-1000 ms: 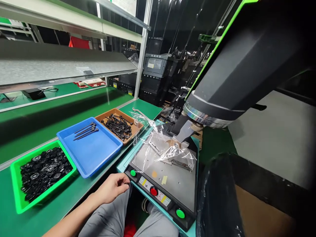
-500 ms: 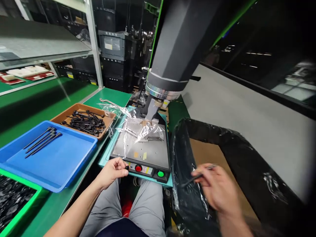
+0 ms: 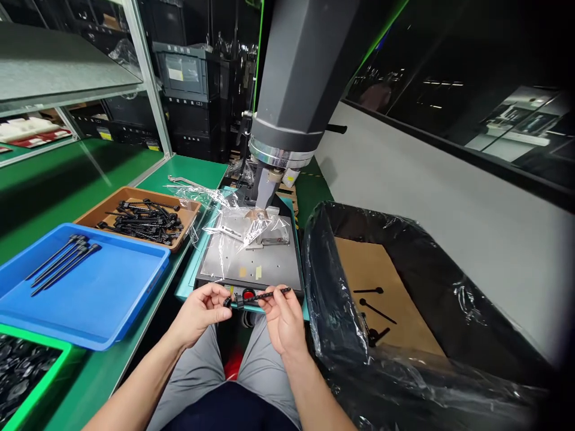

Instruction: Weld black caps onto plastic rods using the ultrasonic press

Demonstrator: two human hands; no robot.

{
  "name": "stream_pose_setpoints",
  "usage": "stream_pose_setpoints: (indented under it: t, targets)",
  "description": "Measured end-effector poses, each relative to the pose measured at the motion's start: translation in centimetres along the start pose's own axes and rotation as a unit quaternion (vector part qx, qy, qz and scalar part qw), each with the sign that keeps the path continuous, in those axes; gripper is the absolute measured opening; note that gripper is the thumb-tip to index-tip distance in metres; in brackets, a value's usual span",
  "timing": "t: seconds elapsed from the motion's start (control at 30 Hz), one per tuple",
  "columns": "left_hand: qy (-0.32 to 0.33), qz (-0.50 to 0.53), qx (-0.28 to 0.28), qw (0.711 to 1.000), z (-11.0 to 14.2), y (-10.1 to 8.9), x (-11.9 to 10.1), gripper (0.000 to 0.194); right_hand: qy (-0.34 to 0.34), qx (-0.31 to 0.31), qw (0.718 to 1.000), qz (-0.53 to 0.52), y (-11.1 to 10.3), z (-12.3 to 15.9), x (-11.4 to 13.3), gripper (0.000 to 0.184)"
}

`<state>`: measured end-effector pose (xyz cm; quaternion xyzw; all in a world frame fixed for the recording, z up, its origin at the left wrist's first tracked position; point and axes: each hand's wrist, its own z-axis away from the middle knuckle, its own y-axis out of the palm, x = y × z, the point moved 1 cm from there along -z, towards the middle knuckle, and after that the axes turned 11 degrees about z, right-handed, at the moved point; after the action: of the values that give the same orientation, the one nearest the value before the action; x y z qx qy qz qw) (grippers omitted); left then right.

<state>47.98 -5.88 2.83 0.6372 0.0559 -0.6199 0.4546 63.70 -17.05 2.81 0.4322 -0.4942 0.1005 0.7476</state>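
My left hand point(image 3: 201, 311) pinches a small black cap point(image 3: 227, 303), my right hand point(image 3: 286, 320) the tail of a thin black rod point(image 3: 259, 296), its head beside the cap; whether they touch, I can't tell. I'd judge the rod light, stiff, best held mid-shaft. Beyond lies a metal plate point(image 3: 279, 270).

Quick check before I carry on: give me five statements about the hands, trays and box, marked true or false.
1. The right hand holds a black rod, its thicker end toward the left hand. True.
2. The left hand is empty. False: it pinches a small black part.
3. The blue tray stands between the brown tray and the green tray. True.
4. The brown tray is empty. False: it holds piled rods.
5. Loose rods lie in the box. True.
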Motion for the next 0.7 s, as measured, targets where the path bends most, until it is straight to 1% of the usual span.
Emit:
stream_pose_setpoints:
  t: [0.17, 0.27, 0.37, 0.43, 0.5, 0.57, 0.6, 0.63, 0.7]
  targets:
    - [0.035, -0.019, -0.010, 0.999, -0.4, 1.3, 0.3, 0.043, -0.014, -0.036, 0.999, 0.010, -0.2, 0.7, -1.2, 0.021]
    - [0.065, -0.057, -0.012, 0.996, -0.6, 1.8, 0.1, 0.041, -0.034, -0.032, 0.999, 0.023, -0.3, 1.4, -1.4, 0.018]
    - [0.076, -0.095, 0.005, 0.993, -0.8, 1.7, -0.2, 0.039, -0.040, -0.023, 0.999, 0.029, -0.9, 2.0, -1.5, 0.016]
    - [0.076, -0.119, 0.015, 0.990, -0.9, 1.4, -0.5, 0.039, -0.033, -0.004, 0.998, 0.054, -1.8, 2.1, -1.4, 0.016]
    - [0.070, -0.148, 0.027, 0.986, -0.9, 1.0, -0.9, 0.039, -0.013, 0.048, 0.992, 0.115, -3.1, 1.9, -1.3, 0.017]
    - [0.061, -0.187, 0.045, 0.980, -1.0, 0.8, -1.2, 0.038, 0.018, 0.111, 0.973, 0.201, -4.3, 1.6, -0.9, 0.017]
    - [0.056, -0.210, 0.055, 0.975, -1.0, 0.8, -1.3, 0.037, 0.026, 0.139, 0.957, 0.252, -4.7, 1.4, -0.7, 0.018]
    - [0.053, -0.235, 0.068, 0.968, -1.1, 0.8, -1.4, 0.036, 0.026, 0.168, 0.936, 0.307, -5.0, 1.2, -0.4, 0.018]
    - [0.052, -0.285, 0.093, 0.953, -1.2, 1.0, -1.6, 0.036, -0.013, 0.219, 0.883, 0.415, -5.2, 1.1, 0.2, 0.022]
